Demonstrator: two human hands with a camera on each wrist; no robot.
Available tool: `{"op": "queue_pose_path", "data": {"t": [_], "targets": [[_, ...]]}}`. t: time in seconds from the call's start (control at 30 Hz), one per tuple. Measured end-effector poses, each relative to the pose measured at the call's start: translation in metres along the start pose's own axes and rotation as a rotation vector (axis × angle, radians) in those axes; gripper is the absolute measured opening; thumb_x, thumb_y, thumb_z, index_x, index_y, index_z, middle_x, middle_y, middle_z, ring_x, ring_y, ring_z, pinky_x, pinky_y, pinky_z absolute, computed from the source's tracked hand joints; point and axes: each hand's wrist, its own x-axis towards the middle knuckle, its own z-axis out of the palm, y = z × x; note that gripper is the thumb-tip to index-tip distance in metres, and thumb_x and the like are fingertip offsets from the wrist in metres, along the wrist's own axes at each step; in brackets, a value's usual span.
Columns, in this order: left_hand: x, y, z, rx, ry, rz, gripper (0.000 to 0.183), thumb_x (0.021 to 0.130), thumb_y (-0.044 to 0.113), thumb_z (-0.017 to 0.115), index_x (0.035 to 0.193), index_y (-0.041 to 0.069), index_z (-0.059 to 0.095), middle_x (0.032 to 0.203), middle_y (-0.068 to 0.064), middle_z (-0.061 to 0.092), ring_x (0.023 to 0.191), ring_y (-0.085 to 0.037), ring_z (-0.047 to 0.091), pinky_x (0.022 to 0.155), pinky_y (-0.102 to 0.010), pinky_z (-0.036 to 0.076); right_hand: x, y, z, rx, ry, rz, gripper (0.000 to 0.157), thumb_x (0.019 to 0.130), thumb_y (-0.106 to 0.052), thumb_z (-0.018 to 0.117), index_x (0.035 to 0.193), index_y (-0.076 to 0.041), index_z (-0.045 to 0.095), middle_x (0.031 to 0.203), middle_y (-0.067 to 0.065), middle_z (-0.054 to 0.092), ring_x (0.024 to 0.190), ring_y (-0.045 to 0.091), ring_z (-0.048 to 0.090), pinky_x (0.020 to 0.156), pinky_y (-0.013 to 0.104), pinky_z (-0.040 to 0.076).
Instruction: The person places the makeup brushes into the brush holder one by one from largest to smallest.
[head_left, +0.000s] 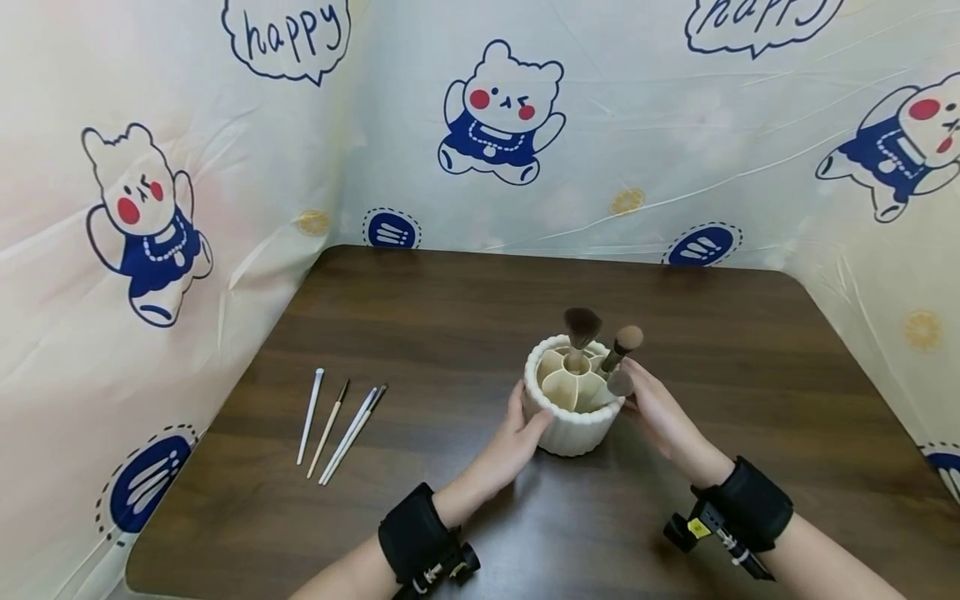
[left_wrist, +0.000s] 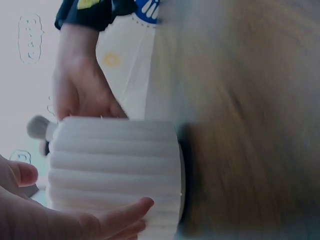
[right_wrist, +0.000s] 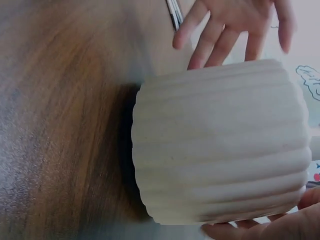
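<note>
A white fluted brush holder (head_left: 576, 433) with petal-shaped compartments stands upright on the table between both hands. It bears a fluffy makeup brush (head_left: 582, 325), a rounder brush (head_left: 628, 337) and a third brush head (head_left: 619, 383) at its right rim. Against its left side rests my left hand (head_left: 506, 442), fingers fairly straight and spread in the right wrist view. My right hand (head_left: 663, 417) touches the opposite side, some fingertips hidden behind the wall. Both wrist views show the fluted wall (left_wrist: 115, 155) up close, hands on either side. Whether the base touches the tabletop, I cannot tell.
Several slim brushes lie on the left of the brown table (head_left: 450, 317): a pale one (head_left: 310, 417), a cream-handled one (head_left: 327, 429) and a close pair (head_left: 354, 435). A printed sheet (head_left: 637, 108) hangs round the table's back and sides.
</note>
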Motion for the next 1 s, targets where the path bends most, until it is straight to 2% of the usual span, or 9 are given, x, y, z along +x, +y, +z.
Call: {"op": "queue_pose_path", "data": {"t": [0.13, 0.2, 0.27, 0.37, 0.47, 0.57, 0.77, 0.87, 1.0], "targets": [[0.009, 0.0, -0.007, -0.002, 0.01, 0.004, 0.074, 0.099, 0.032, 0.041, 0.152, -0.001, 0.002, 0.159, -0.024, 0.007, 0.147, -0.037, 0.01, 0.119, -0.054, 0.012, -0.004, 0.0, 0.001, -0.01, 0.013, 0.002, 0.06, 0.106, -0.027, 0.018, 0.151, -0.001, -0.011, 0.16, 0.019, -0.01, 0.147, 0.037, 0.001, 0.119, 0.055, 0.009], [0.012, -0.001, -0.01, 0.001, 0.012, 0.002, 0.072, 0.099, 0.032, 0.04, 0.152, 0.0, 0.003, 0.159, -0.023, 0.009, 0.147, -0.036, 0.011, 0.119, -0.052, 0.013, -0.003, 0.001, 0.001, -0.008, 0.03, -0.029, 0.052, 0.105, -0.029, 0.019, 0.149, 0.0, 0.014, 0.15, 0.025, 0.026, 0.139, 0.032, 0.029, 0.117, 0.05, 0.022], [0.012, -0.001, -0.01, 0.002, 0.02, -0.003, 0.073, 0.099, 0.033, 0.041, 0.152, 0.001, 0.003, 0.159, -0.024, 0.011, 0.147, -0.036, 0.013, 0.119, -0.052, 0.014, -0.002, 0.002, 0.0, -0.007, 0.036, -0.073, 0.04, 0.105, -0.03, 0.021, 0.13, -0.002, 0.035, 0.119, 0.012, 0.047, 0.115, 0.018, 0.046, 0.106, 0.043, 0.032], [0.008, -0.002, -0.008, 0.03, 0.047, -0.006, 0.074, 0.098, 0.034, 0.042, 0.152, 0.0, 0.004, 0.158, -0.025, 0.013, 0.147, -0.037, 0.015, 0.119, -0.053, 0.015, 0.003, 0.003, -0.002, -0.016, 0.036, -0.121, 0.033, 0.105, -0.031, 0.021, 0.119, -0.008, 0.04, 0.105, -0.001, 0.046, 0.1, 0.007, 0.047, 0.099, 0.037, 0.032], [0.002, 0.0, -0.003, 0.066, 0.064, 0.012, 0.073, 0.098, 0.034, 0.043, 0.151, -0.001, 0.006, 0.157, -0.027, 0.014, 0.146, -0.039, 0.015, 0.117, -0.056, 0.016, 0.007, 0.002, -0.006, -0.022, -0.006, -0.136, 0.049, 0.105, -0.028, 0.018, 0.149, -0.006, 0.022, 0.15, 0.01, 0.034, 0.136, 0.016, 0.034, 0.116, 0.046, 0.021], [-0.002, 0.002, 0.0, 0.093, 0.06, 0.046, 0.071, 0.1, 0.033, 0.041, 0.151, -0.001, 0.007, 0.157, -0.026, 0.013, 0.146, -0.04, 0.013, 0.116, -0.059, 0.016, 0.01, 0.002, -0.007, -0.035, -0.03, -0.126, 0.055, 0.103, -0.024, 0.015, 0.153, -0.002, 0.007, 0.16, 0.015, 0.012, 0.144, 0.027, 0.019, 0.118, 0.049, 0.017], [0.0, 0.002, 0.0, 0.112, 0.054, 0.06, 0.069, 0.1, 0.032, 0.039, 0.151, -0.003, 0.007, 0.158, -0.025, 0.012, 0.147, -0.039, 0.011, 0.117, -0.058, 0.014, 0.009, 0.005, -0.004, -0.071, 0.003, -0.088, 0.046, 0.103, -0.031, 0.017, 0.138, -0.005, 0.032, 0.126, -0.003, 0.043, 0.108, -0.002, 0.046, 0.097, 0.022, 0.038], [0.003, 0.0, -0.002, 0.121, 0.045, 0.062, 0.069, 0.1, 0.031, 0.038, 0.15, -0.005, 0.007, 0.157, -0.026, 0.01, 0.147, -0.039, 0.01, 0.118, -0.057, 0.013, 0.008, 0.006, -0.003, -0.031, 0.021, -0.093, 0.038, 0.104, -0.032, 0.02, 0.127, -0.007, 0.038, 0.109, -0.012, 0.044, 0.098, -0.005, 0.047, 0.089, 0.017, 0.041], [0.006, 0.0, -0.007, 0.146, 0.031, 0.08, 0.067, 0.101, 0.03, 0.037, 0.149, -0.008, 0.009, 0.156, -0.029, 0.013, 0.146, -0.041, 0.013, 0.117, -0.057, 0.016, 0.007, 0.006, -0.003, -0.033, 0.008, -0.098, 0.042, 0.104, -0.032, 0.019, 0.133, -0.005, 0.034, 0.116, -0.01, 0.042, 0.101, -0.007, 0.046, 0.09, 0.015, 0.041]]}}
